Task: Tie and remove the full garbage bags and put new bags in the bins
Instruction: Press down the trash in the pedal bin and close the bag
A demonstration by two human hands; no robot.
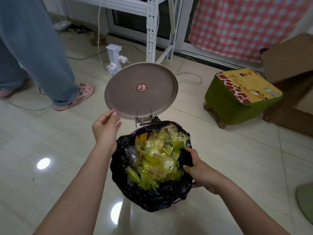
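- At centre frame, a black garbage bag full of yellow-green plastic scraps lines its bin on the tiled floor.
- Left hand, fingers loosely spread, touches the raised round lid.
- Right hand pinches the bag's right rim.

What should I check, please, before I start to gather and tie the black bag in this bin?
1. Lid up and clear of the bag: ok, the left hand is at its edge.
2. Right hand has the rim of the black bag: ok, fingers pinch its right side.
3. Left side of the rim gripped: not ok, no hand there.
4. Yellow-green plastic waste below the rim: not ok, it is heaped to the top.
5. Bag free of tears: cannot tell.
6. Floor around the bin clear: ok.
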